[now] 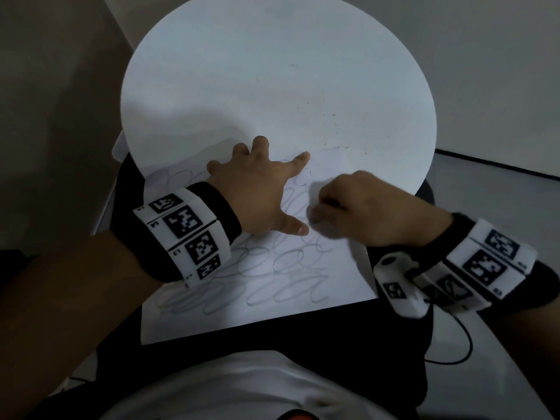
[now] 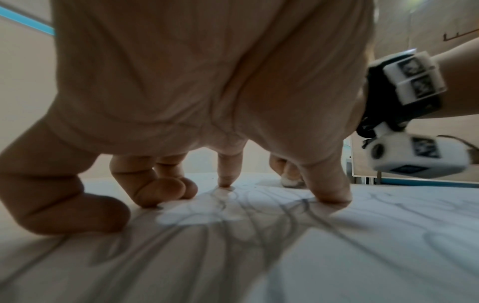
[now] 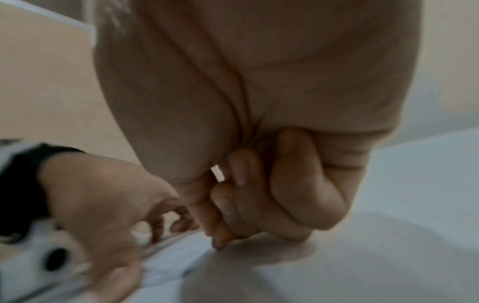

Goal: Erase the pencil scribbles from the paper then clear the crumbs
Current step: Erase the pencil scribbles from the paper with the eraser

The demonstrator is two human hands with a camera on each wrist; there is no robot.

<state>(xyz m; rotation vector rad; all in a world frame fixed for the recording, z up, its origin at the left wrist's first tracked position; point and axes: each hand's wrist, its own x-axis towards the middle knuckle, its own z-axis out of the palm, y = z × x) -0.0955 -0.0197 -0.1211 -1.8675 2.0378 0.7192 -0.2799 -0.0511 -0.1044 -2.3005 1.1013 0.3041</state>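
**Hands on the scribbled paper**

Paper lies on the near edge of a round white table, its near part overhanging the rim toward the person's lap. Looping pencil scribbles cover most of the sheet; the strip of paper farthest from the person looks fainter. Beyond the paper's far edge, small dark crumbs are scattered on the table top.

The left hand presses down on the paper's far half with fingers spread and fairly straight; in the left wrist view its fingertips and thumb touch the sheet, with the palm raised off it.

The right hand sits just right of the left hand's thumb, over the paper, blurred. Its fingers are curled tight into the palm, and the thumb and first fingers pinch down toward the sheet. A small whitish piece, maybe an eraser, shows at those fingertips in the left wrist view, though it is too small to be sure.
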